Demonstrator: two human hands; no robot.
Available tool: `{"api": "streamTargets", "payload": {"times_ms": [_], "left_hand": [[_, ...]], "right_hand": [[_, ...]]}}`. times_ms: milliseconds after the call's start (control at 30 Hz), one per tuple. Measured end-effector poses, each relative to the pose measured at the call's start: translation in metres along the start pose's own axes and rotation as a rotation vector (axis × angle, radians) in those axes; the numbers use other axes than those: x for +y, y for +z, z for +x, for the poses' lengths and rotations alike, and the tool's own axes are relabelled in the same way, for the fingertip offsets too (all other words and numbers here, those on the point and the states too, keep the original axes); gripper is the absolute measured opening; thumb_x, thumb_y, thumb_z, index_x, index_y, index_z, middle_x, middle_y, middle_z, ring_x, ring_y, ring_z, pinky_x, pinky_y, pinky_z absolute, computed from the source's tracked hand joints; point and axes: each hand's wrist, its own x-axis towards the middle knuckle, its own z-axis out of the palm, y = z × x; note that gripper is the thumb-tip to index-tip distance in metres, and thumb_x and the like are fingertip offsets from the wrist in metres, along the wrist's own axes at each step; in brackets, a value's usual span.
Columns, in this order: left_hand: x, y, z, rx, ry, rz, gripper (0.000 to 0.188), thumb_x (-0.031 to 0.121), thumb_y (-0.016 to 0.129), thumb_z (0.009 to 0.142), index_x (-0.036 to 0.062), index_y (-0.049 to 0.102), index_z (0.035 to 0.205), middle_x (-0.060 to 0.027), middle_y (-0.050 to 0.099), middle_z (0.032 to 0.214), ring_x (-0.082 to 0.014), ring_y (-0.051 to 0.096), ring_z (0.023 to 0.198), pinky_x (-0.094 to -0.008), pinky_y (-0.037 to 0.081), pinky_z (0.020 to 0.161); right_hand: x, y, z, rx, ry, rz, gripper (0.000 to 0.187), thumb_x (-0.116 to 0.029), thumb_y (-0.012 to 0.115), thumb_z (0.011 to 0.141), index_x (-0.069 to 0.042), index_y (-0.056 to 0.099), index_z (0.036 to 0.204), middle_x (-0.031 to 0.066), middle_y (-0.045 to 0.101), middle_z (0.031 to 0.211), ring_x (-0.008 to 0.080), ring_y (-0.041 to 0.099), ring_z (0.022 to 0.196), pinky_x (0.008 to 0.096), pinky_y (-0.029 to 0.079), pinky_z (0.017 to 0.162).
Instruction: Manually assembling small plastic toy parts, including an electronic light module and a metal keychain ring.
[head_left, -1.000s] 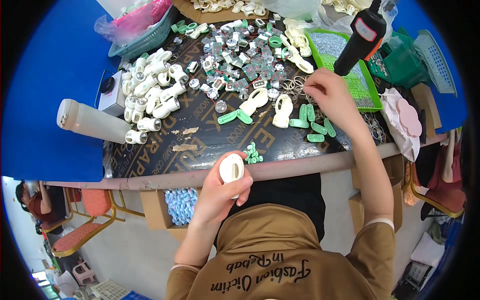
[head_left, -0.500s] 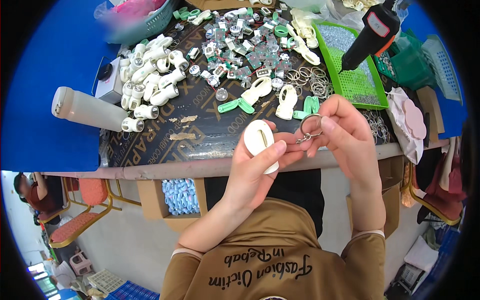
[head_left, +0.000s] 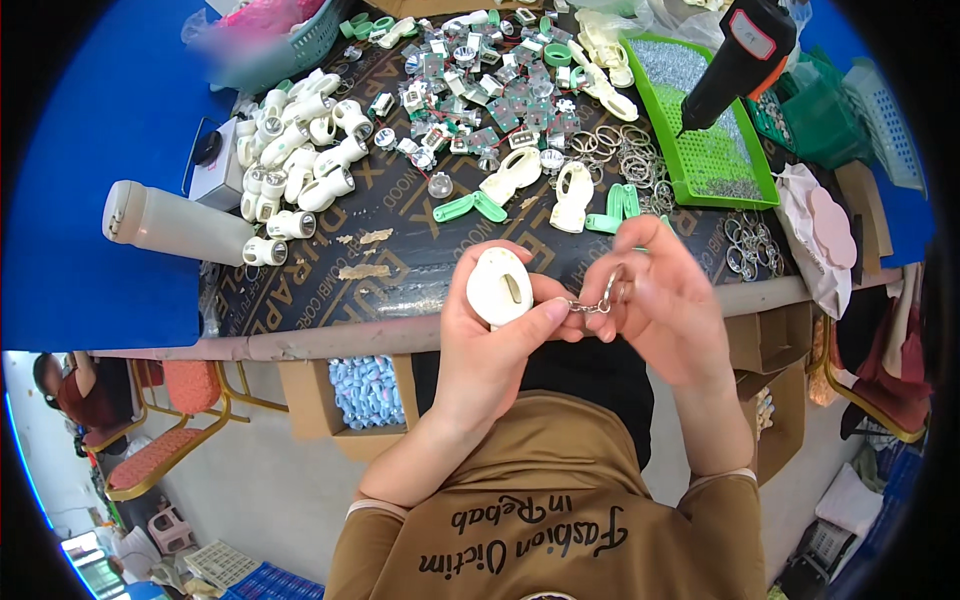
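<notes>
My left hand (head_left: 478, 352) is closed around a cream plastic flashlight shell (head_left: 488, 292), whose slotted oval opening faces up. Its thumb and a finger pinch one end of a short metal chain. At the chain's other end hangs a key ring (head_left: 611, 288), held in the fingers of my right hand (head_left: 672, 312), which are slightly smeared by motion. Both hands are above the table's near edge. Just beyond them on the table lie two cream shell pieces (head_left: 573, 197), green plastic strips (head_left: 470, 207) and a pile of key rings (head_left: 637, 160).
Assembled white flashlights (head_left: 300, 150) lie heaped at left beside a pale bottle (head_left: 180, 222). Circuit parts (head_left: 480, 90) spread across the back. An electric screwdriver (head_left: 735, 70) hangs over a green tray (head_left: 685, 185) of small metal pieces. Below stands a carton (head_left: 310, 400) of blue items.
Both hands have come slightly nearer my body and left. The shell has tilted, showing its slot more from the side. My right fingers have shifted on the key ring, and the chain is stretched sideways.
</notes>
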Motion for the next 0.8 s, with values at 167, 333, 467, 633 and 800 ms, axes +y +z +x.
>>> {"api": "streamTargets", "payload": {"times_ms": [167,333,467,633,800], "left_hand": [[0.004,-0.006,-0.001,-0.036,0.09,0.185,0.04,-0.008,0.061,0.078,0.0044,0.039,0.109,-0.0119,0.059,0.079,-0.0149,0.058,0.067,-0.0266,0.05,0.061],[0.005,-0.009,-0.001,-0.088,0.135,0.31,0.04,-0.008,0.063,0.077,0.0048,0.04,0.107,-0.0095,0.059,0.077,-0.0126,0.056,0.066,-0.0237,0.048,0.059],[0.004,-0.011,-0.002,-0.095,0.122,0.312,0.039,-0.008,0.062,0.077,0.0048,0.04,0.107,-0.0092,0.059,0.076,-0.0123,0.056,0.065,-0.0231,0.047,0.058],[0.004,-0.016,-0.003,-0.119,0.057,0.223,0.04,-0.007,0.064,0.076,0.0052,0.04,0.107,-0.0098,0.059,0.076,-0.0126,0.056,0.065,-0.0235,0.047,0.057],[0.005,-0.019,-0.009,-0.175,0.0,0.116,0.045,-0.007,0.059,0.072,0.0038,0.039,0.111,-0.0135,0.058,0.078,-0.014,0.055,0.059,-0.023,0.044,0.048]], "right_hand": [[0.02,0.011,-0.007,0.137,-0.068,-0.317,0.037,0.005,0.067,0.073,-0.003,0.052,0.106,0.0045,0.056,0.089,0.01,0.053,0.071,0.0212,0.045,0.068],[0.016,0.017,-0.008,0.202,-0.288,-1.049,0.013,0.002,0.069,0.071,-0.003,0.063,0.081,0.0051,0.058,0.083,0.0106,0.055,0.061,0.0229,0.044,0.052],[0.016,0.016,-0.008,0.127,-0.546,-1.352,0.014,0.002,0.069,0.07,-0.002,0.063,0.082,0.0078,0.06,0.078,0.0156,0.058,0.06,0.0259,0.046,0.05],[0.016,0.02,-0.011,0.112,-0.564,-1.386,0.015,0.002,0.069,0.067,-0.002,0.063,0.081,0.0081,0.061,0.073,0.0176,0.058,0.055,0.0265,0.046,0.048],[0.01,0.024,-0.012,0.129,-0.461,-1.2,0.012,0.004,0.067,0.069,-0.001,0.064,0.079,0.0081,0.062,0.073,0.0125,0.058,0.053,0.0228,0.043,0.043]]}}
